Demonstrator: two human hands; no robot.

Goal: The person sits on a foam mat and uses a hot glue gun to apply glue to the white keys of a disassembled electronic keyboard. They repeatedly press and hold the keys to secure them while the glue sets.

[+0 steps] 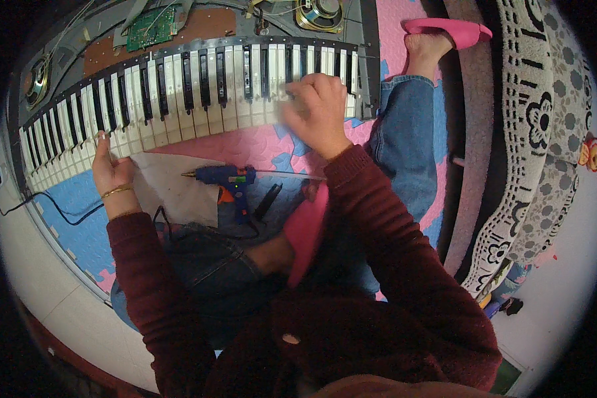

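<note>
A long piano keyboard key assembly [209, 119] lies across the opened casing of an electronic keyboard [245, 30], slanting down to the left. My left hand [115, 171] grips its front edge, the thumb on top of the white keys and the other fingers mostly hidden beneath. Over the keys near the right end is my right hand [317, 113]; its fingers are bent downward and smeared by motion, so any hold is unclear. A blue glue gun [227, 178] with an orange trigger lies below the keys, a pale glue stick [288, 175] sticking out behind.
A green circuit board [151, 30] and a round speaker [320, 13] sit in the casing, with another speaker [38, 81] at left. A black cord [63, 211] runs over the blue and pink foam mat [73, 199]. My pink slippers [448, 32] and a patterned cloth [534, 119] are at right.
</note>
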